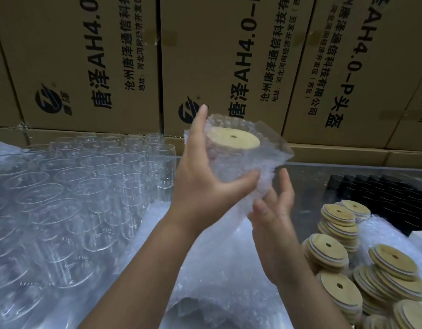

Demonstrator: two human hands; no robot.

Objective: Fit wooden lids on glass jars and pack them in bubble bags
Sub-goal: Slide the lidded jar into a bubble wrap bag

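Note:
A glass jar with a round wooden lid [233, 140] sits inside a clear bubble bag [271, 148], held up in the middle of the view. My left hand [203, 176] wraps around the bagged jar from the left, thumb under it and fingers up its side. My right hand [274, 210] is just below and to the right, fingers spread, touching the bag's lower end. Several empty glass jars [86, 181] stand in rows at the left. Stacks of wooden lids [343, 257] with small centre holes lie at the lower right.
A pile of bubble bags [219, 269] lies under my forearms. Large printed cardboard boxes [91, 62] form a wall behind the table. A black tray [383, 193] sits at the far right behind the lids.

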